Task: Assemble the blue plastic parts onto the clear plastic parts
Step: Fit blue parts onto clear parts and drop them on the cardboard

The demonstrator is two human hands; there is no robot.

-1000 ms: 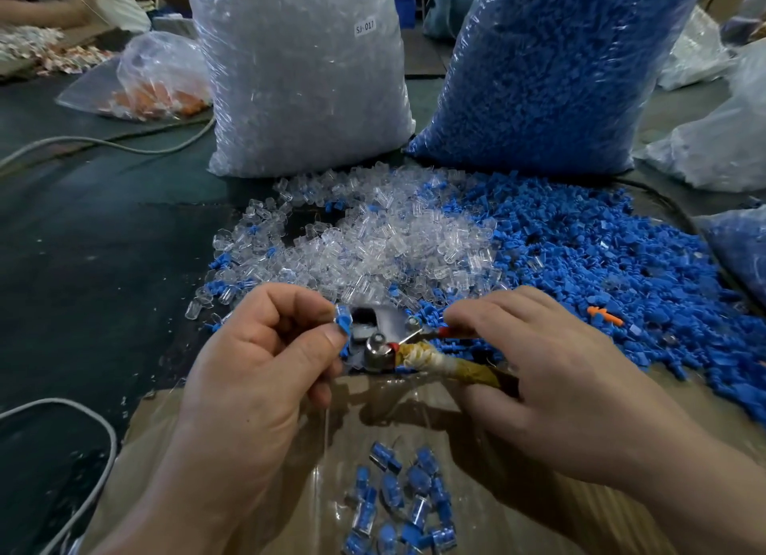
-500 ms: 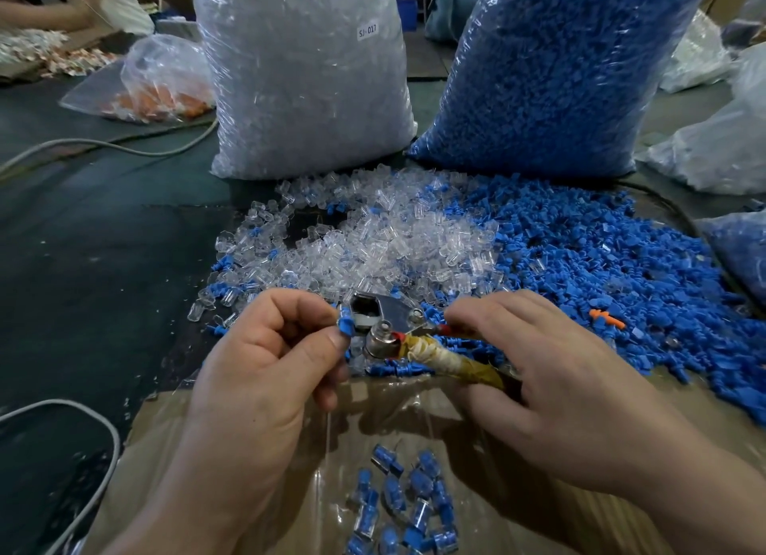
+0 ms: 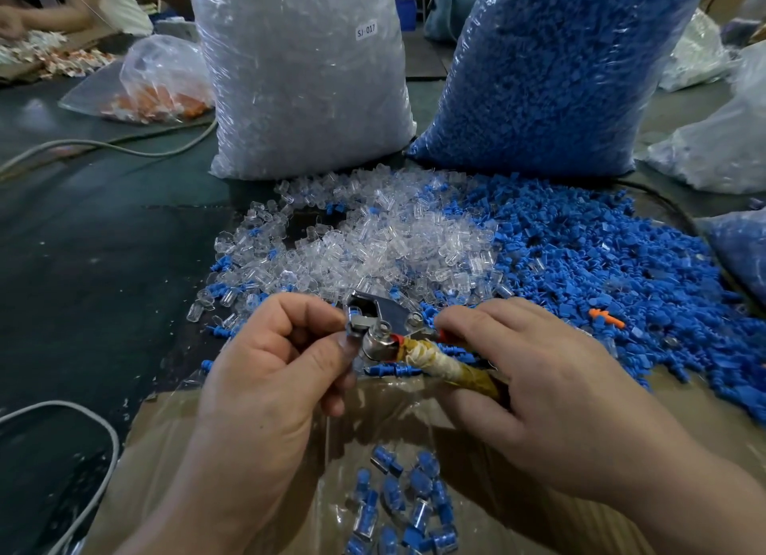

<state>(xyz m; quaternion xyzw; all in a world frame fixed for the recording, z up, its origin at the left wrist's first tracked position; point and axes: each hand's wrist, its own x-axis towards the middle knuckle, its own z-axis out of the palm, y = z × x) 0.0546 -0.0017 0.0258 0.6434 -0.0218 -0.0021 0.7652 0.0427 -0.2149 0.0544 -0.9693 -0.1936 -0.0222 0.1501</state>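
Blue plastic part (image 3: pixel 351 317): small, mostly hidden, pinched between thumb and forefinger of the left hand (image 3: pixel 269 372), other fingers curled. 1 s ago it was held just left of the metal hand tool (image 3: pixel 383 320); now it sits pressed into the tool's head, centre of view. I cannot tell whether a clear piece is on it. Right hand (image 3: pixel 539 388) wraps curled fingers round the tool's tape-wound handle (image 3: pixel 449 366), same hold as before. Tool head is tipped up slightly more than 1 s ago. Loose clear plastic parts (image 3: pixel 373 239) are heaped just beyond, loose blue parts (image 3: pixel 601 264) to the right. Finished pieces (image 3: pixel 398 509) lie near, in the cardboard box (image 3: pixel 199 451), unchanged.
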